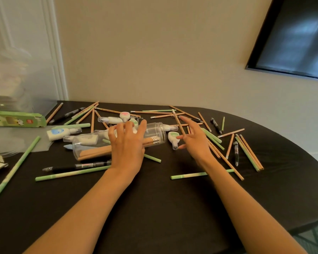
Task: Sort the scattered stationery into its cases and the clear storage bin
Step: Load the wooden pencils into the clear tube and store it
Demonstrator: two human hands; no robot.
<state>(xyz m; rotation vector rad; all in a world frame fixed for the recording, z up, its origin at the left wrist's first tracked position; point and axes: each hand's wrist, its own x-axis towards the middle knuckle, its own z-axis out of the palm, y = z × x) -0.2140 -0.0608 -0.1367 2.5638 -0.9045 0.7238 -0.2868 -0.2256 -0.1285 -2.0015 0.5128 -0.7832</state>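
While the jar (117, 142) lies on its side under the left hand (127, 143), whose spread fingers press it still, the right hand (193, 140) pinches one pencil (178, 123) just off the jar's mouth. Best to keep the jar pinned, level the pencil, and slide it in beside those already inside. More pencils lie beyond the right hand.

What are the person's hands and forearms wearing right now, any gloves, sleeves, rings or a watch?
Nothing is worn that the head view shows. The left hand and right hand are bare, with no gloves, and no rings or watch are visible. Both forearms are uncovered down to the frame edge; no sleeves appear.
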